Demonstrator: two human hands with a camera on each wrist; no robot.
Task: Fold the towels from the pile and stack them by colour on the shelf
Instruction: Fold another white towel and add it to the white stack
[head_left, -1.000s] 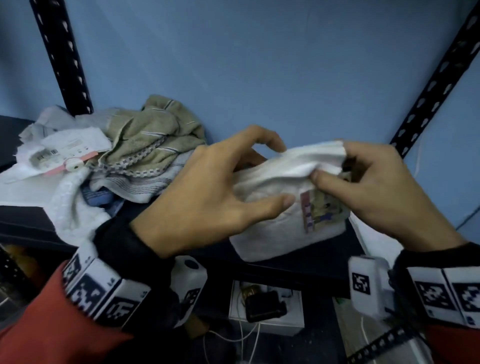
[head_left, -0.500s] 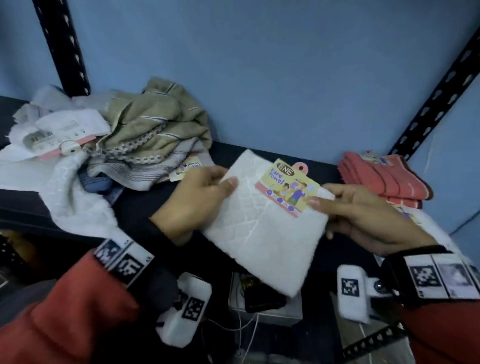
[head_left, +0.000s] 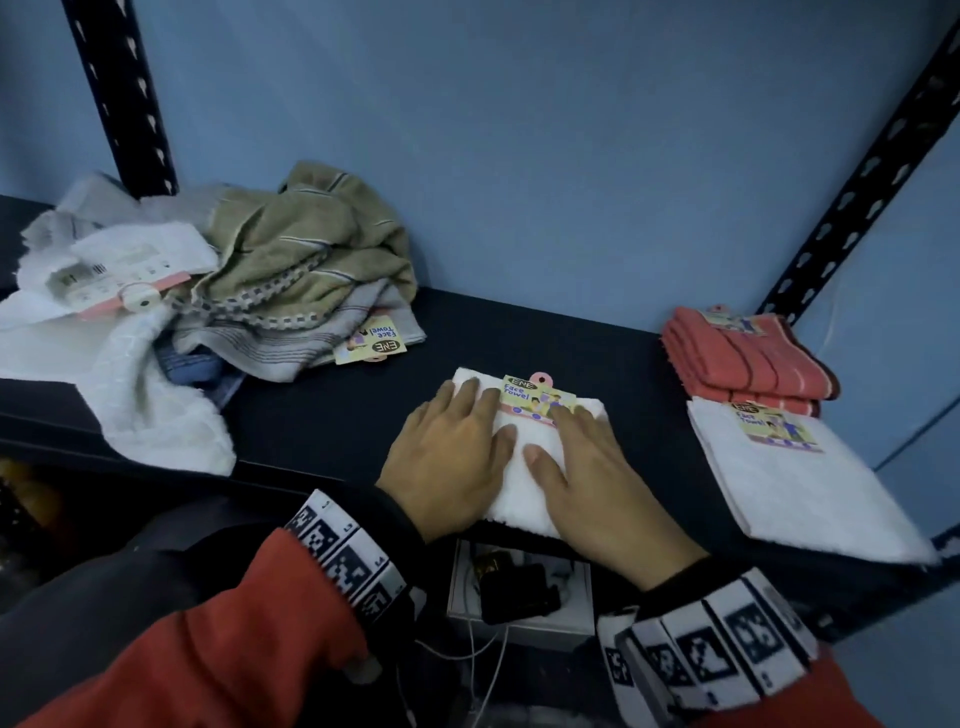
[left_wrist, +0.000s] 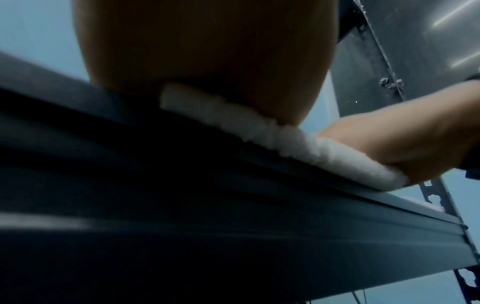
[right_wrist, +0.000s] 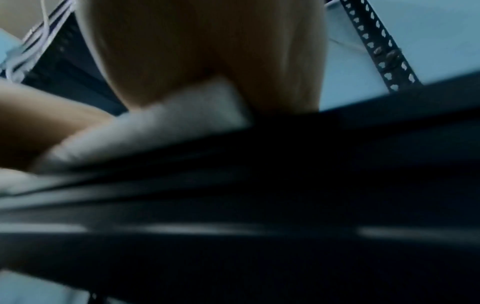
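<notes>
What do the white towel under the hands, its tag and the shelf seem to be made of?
White towel: soft looped terry cloth, probably cotton; fuzzy edge in the left wrist view.
Tag: printed card, possibly glossy, flat with a pink hanger tab.
Shelf: likely painted metal, dark matt, with perforated uprights.

White towel (head_left: 524, 467); coral striped towels (head_left: 748, 364); olive striped towel (head_left: 311, 249); dark shelf (head_left: 322, 415); blue wall (head_left: 519, 130).
</notes>
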